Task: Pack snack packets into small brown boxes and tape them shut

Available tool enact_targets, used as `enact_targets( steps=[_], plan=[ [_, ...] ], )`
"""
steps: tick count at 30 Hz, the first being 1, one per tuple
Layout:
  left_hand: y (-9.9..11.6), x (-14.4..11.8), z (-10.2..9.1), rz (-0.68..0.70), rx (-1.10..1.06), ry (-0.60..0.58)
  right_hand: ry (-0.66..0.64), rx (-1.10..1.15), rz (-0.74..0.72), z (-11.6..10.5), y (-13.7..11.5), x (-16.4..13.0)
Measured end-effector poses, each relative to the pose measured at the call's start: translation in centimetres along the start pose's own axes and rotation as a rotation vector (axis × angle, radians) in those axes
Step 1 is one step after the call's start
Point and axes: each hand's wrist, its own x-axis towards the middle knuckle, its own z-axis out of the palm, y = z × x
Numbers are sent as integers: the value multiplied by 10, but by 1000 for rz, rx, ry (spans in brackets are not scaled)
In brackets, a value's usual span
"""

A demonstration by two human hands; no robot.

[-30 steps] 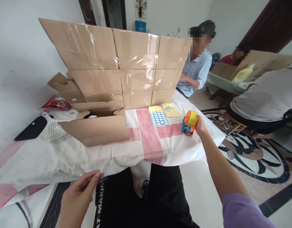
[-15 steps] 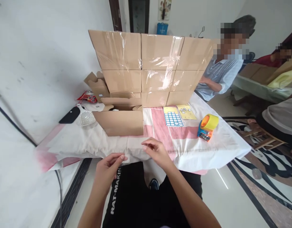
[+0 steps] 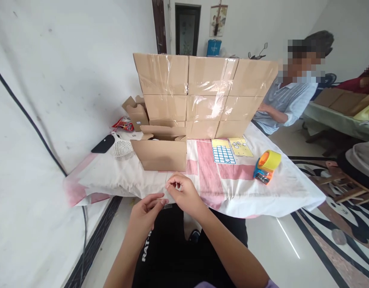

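Both hands are back at the near table edge. My right hand (image 3: 184, 192) has let go of the tape dispenser (image 3: 266, 166), which now sits alone on the cloth (image 3: 112, 180), well apart to the right. So taping is paused and I'm working on something small.

Open box (image 3: 162, 154) sits just beyond my hands, its long side running left-right and its opening facing up, with the taped box stack (image 3: 202, 92) behind it.

Between my hands is a thin clear strip (image 3: 163, 200), probably tape, long axis roughly left-right. My left hand (image 3: 146, 212) pinches one end; the right's fingertips are pinched together near the other, though I can't tell if they touch it.
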Motion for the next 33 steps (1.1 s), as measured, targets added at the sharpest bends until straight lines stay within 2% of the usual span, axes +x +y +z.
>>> enact_targets(
  steps=[3, 5, 8, 10, 12, 14, 16, 18, 21, 23, 25, 27, 29, 31, 33],
  plan=[
    [-12, 11, -6, -24, 129, 45, 39, -24, -69, -9, -11, -3],
    [-21, 26, -17, 12, 221, 95, 90, -34, -123, -20, -21, -2],
    [-17, 53, -34, 265, 391, 236, 110, -57, -133, -39, -39, 7],
    [5, 71, -42, 480, 467, 410, 111, -80, -98, -49, -49, 17],
    [39, 91, -44, 717, 471, 568, 126, -114, -80, -56, -57, 29],
    [76, 115, -44, 903, 540, 633, 134, -151, -92, -59, -64, 42],
    [107, 140, -45, 907, 708, 575, 136, -185, -127, -61, -70, 55],
    [129, 163, -46, 832, 895, 416, 135, -220, -163, -63, -74, 68],
    [145, 188, -49, 729, 1134, 119, 141, -248, -196, -68, -77, 86],
    [149, 195, -49, 682, 1208, 3, 136, -244, -193, -71, -76, 99],
    [148, 193, -49, 681, 1228, -16, 108, -255, -179, -73, -73, 112],
    [144, 187, -50, 718, 1222, 26, 126, -365, -235, -72, -70, 124],
    [136, 179, -52, 734, 1199, 59, 202, -555, -381, -69, -66, 136],
    [126, 173, -54, 708, 1151, 44, 246, -666, -524, -65, -60, 148],
    [116, 170, -57, 681, 1077, 4, 207, -532, -541, -60, -52, 161]
  ],
)
